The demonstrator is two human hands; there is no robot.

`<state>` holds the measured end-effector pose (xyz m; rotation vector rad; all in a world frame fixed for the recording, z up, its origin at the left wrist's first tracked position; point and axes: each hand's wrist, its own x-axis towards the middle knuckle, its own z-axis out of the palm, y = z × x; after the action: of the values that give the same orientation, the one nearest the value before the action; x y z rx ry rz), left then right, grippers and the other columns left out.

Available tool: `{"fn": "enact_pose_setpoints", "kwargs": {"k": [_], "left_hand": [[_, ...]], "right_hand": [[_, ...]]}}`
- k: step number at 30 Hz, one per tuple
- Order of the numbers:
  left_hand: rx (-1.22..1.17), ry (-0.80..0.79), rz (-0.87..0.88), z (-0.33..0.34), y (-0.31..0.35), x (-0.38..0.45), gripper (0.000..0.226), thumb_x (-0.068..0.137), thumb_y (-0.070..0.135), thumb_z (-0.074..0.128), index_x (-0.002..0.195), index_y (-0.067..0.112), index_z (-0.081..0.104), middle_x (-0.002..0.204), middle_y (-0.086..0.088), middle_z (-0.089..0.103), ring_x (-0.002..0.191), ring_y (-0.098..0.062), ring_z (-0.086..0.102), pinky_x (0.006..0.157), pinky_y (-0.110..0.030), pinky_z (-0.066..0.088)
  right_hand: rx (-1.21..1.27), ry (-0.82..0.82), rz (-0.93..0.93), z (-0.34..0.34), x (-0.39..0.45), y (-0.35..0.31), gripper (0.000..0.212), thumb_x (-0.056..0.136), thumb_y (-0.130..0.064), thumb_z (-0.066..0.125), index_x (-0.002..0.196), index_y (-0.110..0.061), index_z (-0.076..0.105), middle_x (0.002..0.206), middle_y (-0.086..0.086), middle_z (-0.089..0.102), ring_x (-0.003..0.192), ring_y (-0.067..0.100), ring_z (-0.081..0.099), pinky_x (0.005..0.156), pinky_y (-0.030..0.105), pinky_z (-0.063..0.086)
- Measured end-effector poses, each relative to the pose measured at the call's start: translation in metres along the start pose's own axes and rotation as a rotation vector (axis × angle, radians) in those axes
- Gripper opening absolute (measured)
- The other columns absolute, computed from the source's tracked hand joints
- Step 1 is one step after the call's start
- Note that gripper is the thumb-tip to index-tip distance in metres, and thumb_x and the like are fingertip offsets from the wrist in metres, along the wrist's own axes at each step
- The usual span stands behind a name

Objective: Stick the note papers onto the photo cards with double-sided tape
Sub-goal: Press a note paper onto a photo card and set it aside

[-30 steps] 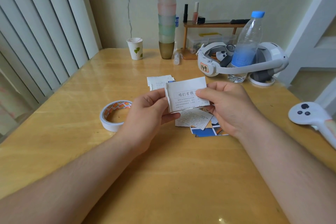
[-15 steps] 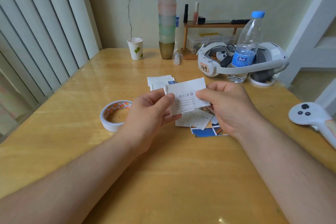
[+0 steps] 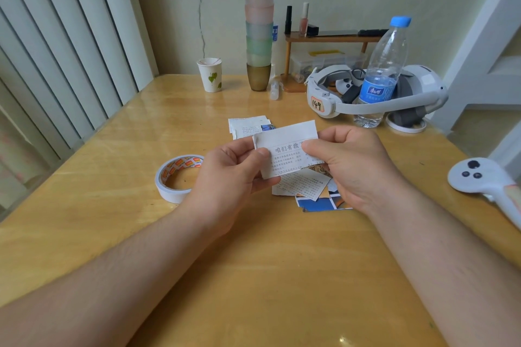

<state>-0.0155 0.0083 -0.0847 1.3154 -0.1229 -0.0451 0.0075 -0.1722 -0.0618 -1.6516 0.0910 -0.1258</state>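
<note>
Both hands hold one white note paper (image 3: 286,146) with printed text just above the table's middle. My left hand (image 3: 231,175) pinches its left edge, thumb on the front. My right hand (image 3: 349,163) grips its right side. Under it on the table lies another printed note paper (image 3: 301,184) on top of blue photo cards (image 3: 318,203). A further small stack of papers and a card (image 3: 248,125) lies just beyond. The roll of double-sided tape (image 3: 176,177) rests flat on the table, left of my left hand.
At the back stand a paper cup (image 3: 210,74), a tall stack of coloured cups (image 3: 259,22), a small wooden shelf (image 3: 324,39), a white headset (image 3: 375,96) and a water bottle (image 3: 384,70). A white controller (image 3: 485,177) lies at the right edge. Vertical blinds (image 3: 56,36) line the left.
My left thumb has slid up along the paper's left edge, and the paper has tilted slightly, its right side higher. My right hand has stayed in place.
</note>
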Motion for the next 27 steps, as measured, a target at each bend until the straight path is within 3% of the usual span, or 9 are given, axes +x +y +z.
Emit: {"fn": "enact_pose_setpoints", "kwargs": {"k": [4, 6, 9, 12, 15, 18, 21, 27], "left_hand": [[0.002, 0.000, 0.008, -0.0005, -0.0005, 0.0008, 0.022, 0.108, 0.006, 0.053, 0.119, 0.011, 0.071, 0.111, -0.007, 0.080, 0.111, -0.024, 0.075, 0.085, -0.031, 0.064], [0.006, -0.003, 0.011, -0.0006, -0.0008, 0.0012, 0.022, 0.108, 0.006, 0.053, 0.119, 0.011, 0.071, 0.111, -0.008, 0.080, 0.111, -0.024, 0.075, 0.085, -0.031, 0.064], [0.010, -0.006, 0.011, -0.0011, -0.0003, 0.0012, 0.022, 0.107, 0.006, 0.053, 0.118, 0.011, 0.071, 0.110, -0.007, 0.080, 0.111, -0.023, 0.075, 0.084, -0.030, 0.064], [0.010, 0.001, 0.008, -0.0021, -0.0002, 0.0019, 0.021, 0.107, 0.006, 0.054, 0.119, 0.010, 0.070, 0.110, -0.008, 0.080, 0.111, -0.024, 0.075, 0.083, -0.030, 0.064], [0.020, 0.002, 0.017, -0.0033, -0.0003, 0.0022, 0.021, 0.107, 0.006, 0.054, 0.119, 0.011, 0.071, 0.110, -0.008, 0.081, 0.111, -0.024, 0.075, 0.083, -0.031, 0.064], [0.045, -0.008, 0.033, -0.0030, -0.0011, 0.0013, 0.022, 0.108, 0.006, 0.053, 0.119, 0.013, 0.071, 0.110, -0.008, 0.081, 0.110, -0.024, 0.076, 0.085, -0.033, 0.064], [0.075, -0.022, 0.057, -0.0024, -0.0017, 0.0003, 0.024, 0.108, 0.006, 0.053, 0.120, 0.015, 0.072, 0.109, -0.007, 0.081, 0.106, -0.024, 0.077, 0.087, -0.036, 0.064], [0.073, -0.033, 0.059, -0.0032, -0.0017, -0.0007, 0.026, 0.107, 0.003, 0.053, 0.123, 0.012, 0.072, 0.111, -0.010, 0.080, 0.106, -0.028, 0.077, 0.090, -0.040, 0.064]], "right_hand": [[-0.009, 0.007, -0.009, -0.0002, 0.0020, 0.0025, 0.015, 0.083, -0.001, 0.079, 0.076, -0.011, 0.071, 0.084, 0.009, 0.080, 0.093, 0.036, 0.076, 0.093, 0.061, 0.058], [-0.017, 0.014, -0.016, -0.0013, 0.0032, 0.0036, 0.018, 0.082, -0.002, 0.081, 0.076, -0.015, 0.070, 0.086, 0.013, 0.079, 0.091, 0.034, 0.076, 0.086, 0.052, 0.061], [0.022, 0.015, -0.022, -0.0026, 0.0049, 0.0045, 0.024, 0.082, -0.001, 0.081, 0.077, -0.017, 0.064, 0.092, 0.023, 0.075, 0.080, 0.026, 0.068, 0.070, 0.039, 0.050], [0.110, -0.004, 0.008, -0.0041, 0.0061, 0.0022, 0.023, 0.086, 0.003, 0.074, 0.083, -0.017, 0.063, 0.082, 0.013, 0.076, 0.084, 0.029, 0.068, 0.078, 0.045, 0.052], [0.141, -0.074, 0.043, -0.0044, 0.0040, -0.0005, 0.020, 0.091, 0.000, 0.068, 0.101, -0.016, 0.065, 0.091, 0.007, 0.081, 0.100, 0.031, 0.074, 0.089, 0.048, 0.057], [0.052, -0.179, 0.040, -0.0014, -0.0010, 0.0012, 0.022, 0.091, -0.008, 0.072, 0.108, -0.023, 0.071, 0.096, 0.001, 0.081, 0.094, 0.021, 0.072, 0.077, 0.036, 0.053], [-0.019, -0.222, 0.033, 0.0025, -0.0026, 0.0070, 0.015, 0.090, -0.011, 0.075, 0.100, -0.021, 0.076, 0.096, -0.001, 0.081, 0.088, 0.015, 0.071, 0.071, 0.029, 0.051], [-0.053, -0.293, -0.001, 0.0002, -0.0037, 0.0071, 0.016, 0.095, -0.008, 0.071, 0.105, -0.020, 0.076, 0.100, -0.003, 0.081, 0.096, 0.018, 0.077, 0.077, 0.031, 0.054]]}}
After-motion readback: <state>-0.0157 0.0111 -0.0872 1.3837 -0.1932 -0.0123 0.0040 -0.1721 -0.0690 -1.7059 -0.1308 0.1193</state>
